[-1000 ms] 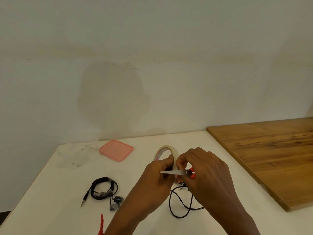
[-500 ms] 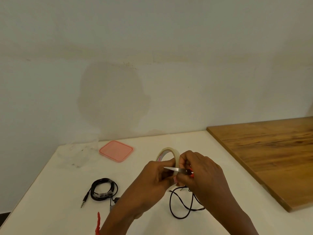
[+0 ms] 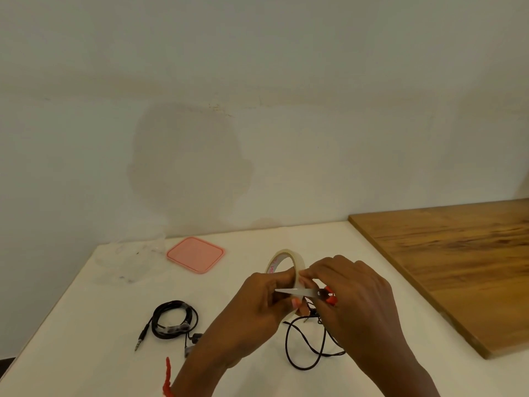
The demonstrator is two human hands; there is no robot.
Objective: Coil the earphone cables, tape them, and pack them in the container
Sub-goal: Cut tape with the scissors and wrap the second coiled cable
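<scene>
Head view: left hand fingers grip the tape roll — right hand fingers clasp red-handled scissors above the loose earphone cable.

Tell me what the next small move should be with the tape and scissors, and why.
Probably close the scissors to snip off a strip. The left hand holds the tape roll upright, and the right hand has the blades at the roll's edge. One earphone cable still lies loose beneath the hands, while the coiled earphone looks already bound.
</scene>
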